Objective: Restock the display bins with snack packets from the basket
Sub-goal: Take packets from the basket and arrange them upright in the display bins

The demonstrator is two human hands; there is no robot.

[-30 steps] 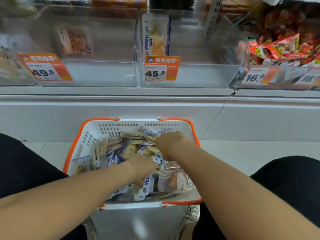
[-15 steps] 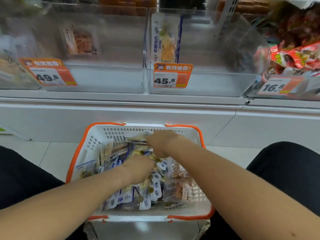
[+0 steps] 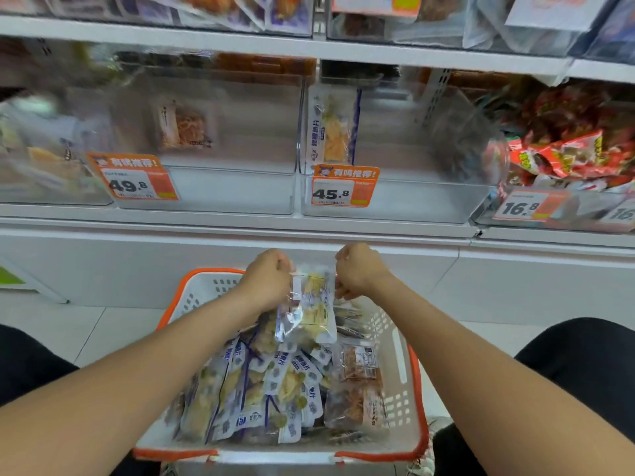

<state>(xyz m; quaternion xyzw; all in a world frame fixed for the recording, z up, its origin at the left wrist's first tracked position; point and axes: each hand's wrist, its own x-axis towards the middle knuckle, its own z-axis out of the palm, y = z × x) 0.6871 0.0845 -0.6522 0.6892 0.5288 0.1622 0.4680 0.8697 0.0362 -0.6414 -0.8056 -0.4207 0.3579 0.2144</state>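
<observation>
Fingers [image 3: 283, 267] of the left hand [image 3: 266, 280] and of the right hand [image 3: 359, 269] are clenching on the top corners of the snack packets [image 3: 311, 304]. This small bunch is hanging between the two fists over the 12 o'clock end of the basket [image 3: 398, 389]. The fingertips are hiding behind the knuckles, and the overlap is making the bunch impossible to count.

One basket is sitting at 6 o'clock, with the left forearm covering its 9 o'clock wall. The heap of packets [image 3: 271, 393] inside is lying too tangled to count.

Two clear bins are standing at 12 o'clock. The 11 o'clock bin [image 3: 223, 187] is showing one packet [image 3: 184, 127], blurred. The 1 o'clock bin [image 3: 412, 201] is showing one upright packet [image 3: 331, 128].

Red packets [image 3: 563, 156] are piling at 2 o'clock, smeared and uncountable. Three price tags are reading whole: 49.8 [image 3: 134, 178], 45.8 [image 3: 343, 187] and 16.8 [image 3: 522, 206]. The frame edge is cutting off a fourth tag [image 3: 623, 214] at 3 o'clock.
</observation>
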